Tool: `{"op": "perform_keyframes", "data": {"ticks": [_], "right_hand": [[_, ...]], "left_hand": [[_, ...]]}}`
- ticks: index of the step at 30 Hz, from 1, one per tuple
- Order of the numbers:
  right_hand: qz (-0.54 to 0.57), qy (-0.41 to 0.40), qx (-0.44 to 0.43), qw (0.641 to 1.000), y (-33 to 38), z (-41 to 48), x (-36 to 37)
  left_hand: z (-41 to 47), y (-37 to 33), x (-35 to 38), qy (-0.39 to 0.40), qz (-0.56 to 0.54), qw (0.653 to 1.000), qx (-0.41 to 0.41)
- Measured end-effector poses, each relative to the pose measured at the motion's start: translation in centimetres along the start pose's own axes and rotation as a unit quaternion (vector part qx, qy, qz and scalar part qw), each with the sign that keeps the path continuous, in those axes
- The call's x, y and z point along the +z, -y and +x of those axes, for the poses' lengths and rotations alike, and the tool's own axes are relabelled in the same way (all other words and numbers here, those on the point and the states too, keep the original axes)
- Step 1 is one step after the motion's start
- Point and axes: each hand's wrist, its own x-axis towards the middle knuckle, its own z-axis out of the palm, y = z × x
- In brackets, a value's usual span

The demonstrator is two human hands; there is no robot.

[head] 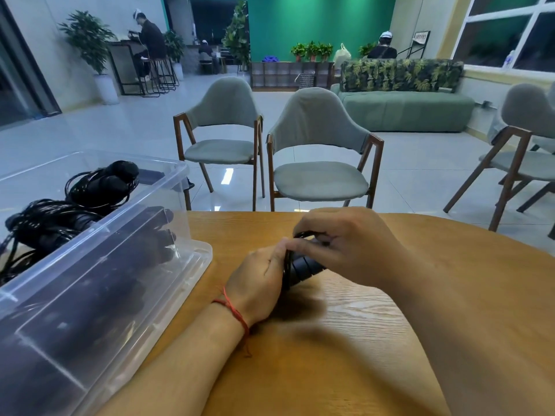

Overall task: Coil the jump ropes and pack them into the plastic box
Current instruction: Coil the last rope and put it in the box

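A black jump rope (pixel 303 267), its cord wound round the handles, sits between both hands just above the wooden table (pixel 330 340). My left hand (pixel 258 283) grips the bundle from the left side. From above, my right hand (pixel 342 238) pinches a loop of the cord at the bundle's top. At the left stands a clear plastic box (pixel 126 265) holding several coiled black jump ropes (pixel 75 205); more black handles show through its wall.
Two grey chairs (pixel 318 151) with wooden legs face the table's far edge, and a third chair (pixel 525 151) stands at the right. Beyond them lie a tiled floor, a green sofa (pixel 405 106) and seated people far off.
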Motion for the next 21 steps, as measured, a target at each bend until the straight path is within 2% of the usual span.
{"op": "perform_keyframes", "data": {"ticks": [5, 8, 10, 14, 17, 19, 21], "right_hand": [[0.061, 0.025, 0.089, 0.994, -1.7, -0.5, -0.9], [0.111, 0.08, 0.141, 0.98, -1.7, -0.6, -1.3], [0.145, 0.123, 0.16, 0.969, -1.7, -0.5, -1.5], [0.205, 0.183, 0.232, 0.933, -3.3, -1.0, -1.8], [0.288, 0.259, 0.276, 0.88, -5.4, -2.1, -0.4], [0.369, 0.269, 0.288, 0.842, -6.7, -2.8, 0.6], [0.398, 0.256, 0.286, 0.833, -7.3, -3.4, 1.4]], "left_hand": [[-0.5, -1.1, -0.4, 0.072, -0.041, 0.996, 0.018], [-0.9, -1.8, -0.2, 0.123, 0.041, 0.987, 0.096], [-1.1, -2.1, 0.3, 0.121, 0.087, 0.978, 0.147], [-1.2, -2.3, 0.6, 0.076, 0.06, 0.979, 0.181], [-1.3, -2.4, 0.7, 0.082, 0.082, 0.966, 0.231], [-1.3, -2.4, 0.9, 0.085, 0.078, 0.958, 0.261], [-1.3, -2.4, 1.0, 0.084, 0.06, 0.956, 0.274]]}}
